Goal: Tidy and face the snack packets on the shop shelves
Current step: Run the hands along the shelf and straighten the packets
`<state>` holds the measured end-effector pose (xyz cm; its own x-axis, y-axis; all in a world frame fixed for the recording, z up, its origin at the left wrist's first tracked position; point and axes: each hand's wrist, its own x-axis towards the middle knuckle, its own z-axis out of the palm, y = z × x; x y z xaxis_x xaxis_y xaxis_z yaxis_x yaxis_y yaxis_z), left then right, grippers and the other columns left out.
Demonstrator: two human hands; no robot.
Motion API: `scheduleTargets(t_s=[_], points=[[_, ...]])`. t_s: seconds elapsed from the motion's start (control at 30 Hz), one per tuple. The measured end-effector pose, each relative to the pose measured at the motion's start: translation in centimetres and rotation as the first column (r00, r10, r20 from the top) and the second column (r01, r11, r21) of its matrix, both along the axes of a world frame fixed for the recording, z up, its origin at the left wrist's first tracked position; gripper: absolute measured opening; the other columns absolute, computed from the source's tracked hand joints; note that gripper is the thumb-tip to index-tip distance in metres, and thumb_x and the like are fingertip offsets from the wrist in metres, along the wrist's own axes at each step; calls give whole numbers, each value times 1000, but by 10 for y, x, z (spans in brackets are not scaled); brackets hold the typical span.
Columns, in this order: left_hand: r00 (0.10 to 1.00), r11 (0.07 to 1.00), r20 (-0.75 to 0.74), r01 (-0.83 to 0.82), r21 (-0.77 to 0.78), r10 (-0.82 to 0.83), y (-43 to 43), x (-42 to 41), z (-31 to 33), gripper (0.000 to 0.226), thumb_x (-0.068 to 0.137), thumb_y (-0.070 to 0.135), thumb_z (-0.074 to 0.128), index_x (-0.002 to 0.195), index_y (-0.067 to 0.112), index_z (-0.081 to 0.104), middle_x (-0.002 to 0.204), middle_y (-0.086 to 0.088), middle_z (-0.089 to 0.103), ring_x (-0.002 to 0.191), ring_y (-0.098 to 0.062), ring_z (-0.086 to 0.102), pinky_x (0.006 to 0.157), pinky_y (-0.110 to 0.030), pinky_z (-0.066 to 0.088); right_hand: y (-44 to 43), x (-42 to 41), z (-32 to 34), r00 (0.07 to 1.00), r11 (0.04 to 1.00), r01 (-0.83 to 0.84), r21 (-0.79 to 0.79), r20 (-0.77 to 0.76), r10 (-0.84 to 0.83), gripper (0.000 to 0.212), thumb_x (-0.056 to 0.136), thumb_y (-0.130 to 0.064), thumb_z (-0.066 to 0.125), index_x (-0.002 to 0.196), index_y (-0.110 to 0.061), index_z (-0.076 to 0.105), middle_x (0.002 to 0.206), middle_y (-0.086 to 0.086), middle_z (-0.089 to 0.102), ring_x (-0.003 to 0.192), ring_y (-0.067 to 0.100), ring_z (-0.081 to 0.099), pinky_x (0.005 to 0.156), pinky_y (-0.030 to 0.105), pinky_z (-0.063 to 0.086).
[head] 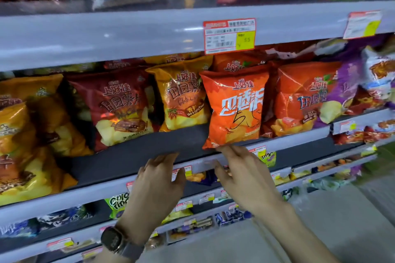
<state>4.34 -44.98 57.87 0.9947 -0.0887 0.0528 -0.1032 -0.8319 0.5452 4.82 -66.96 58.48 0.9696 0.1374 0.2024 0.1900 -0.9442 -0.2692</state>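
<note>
An orange-red crisp packet (234, 109) with pen marks on its front stands upright at the front edge of the middle shelf (136, 156). My right hand (243, 175) is just below it, fingertips touching its bottom edge, fingers loosely spread. My left hand (157, 186), with a watch on the wrist, hovers left of it in front of the shelf lip, fingers relaxed and holding nothing. Further back stand a dark red packet (115, 104), a yellow packet (182, 100) and another orange packet (299, 100).
Large yellow packets (25, 134) fill the shelf's left end; purple and white packets (363, 85) sit at the right. A bare dark strip of shelf lies in front of the red and yellow packets. Price tags (229, 35) hang on the upper shelf edge. Lower shelves hold more snacks.
</note>
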Motion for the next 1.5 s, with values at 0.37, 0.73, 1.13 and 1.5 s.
scheduleTargets(t_s=[0.37, 0.73, 1.13, 1.5], points=[[991, 990, -32, -131, 55, 133, -123, -5, 2, 53, 102, 36, 61, 153, 28, 49, 138, 1, 64, 120, -28, 63, 82, -37, 50, -177, 2, 6, 991, 990, 130, 57, 10, -130, 38, 98, -42, 52, 133, -29, 59, 122, -1, 66, 101, 31, 66, 68, 41, 56], [927, 881, 0, -356, -310, 375, -169, 25, 13, 83, 93, 36, 77, 162, 22, 33, 144, 0, 53, 124, -23, 60, 91, -38, 48, -255, 57, 1, 992, 824, 124, 554, -45, -119, 81, 94, -51, 65, 160, -20, 29, 157, 0, 44, 143, 21, 43, 112, 38, 39], [982, 693, -88, -182, -698, 170, -158, 77, 23, 66, 84, 22, 87, 140, 23, 51, 125, 2, 75, 113, -19, 74, 98, -51, 59, -262, 99, -8, 983, 655, 77, 752, -168, 77, 102, 63, -60, 89, 148, -27, 42, 133, -14, 64, 122, 7, 60, 106, 32, 46], [927, 604, 41, -209, -769, 374, -105, 38, 20, 65, 86, 11, 82, 143, 19, 51, 124, 0, 75, 111, -18, 74, 91, -39, 63, -207, 102, -21, 991, 591, 42, 805, -111, 80, 94, 68, -35, 95, 144, -27, 41, 121, -34, 57, 103, -27, 53, 96, 19, 41]])
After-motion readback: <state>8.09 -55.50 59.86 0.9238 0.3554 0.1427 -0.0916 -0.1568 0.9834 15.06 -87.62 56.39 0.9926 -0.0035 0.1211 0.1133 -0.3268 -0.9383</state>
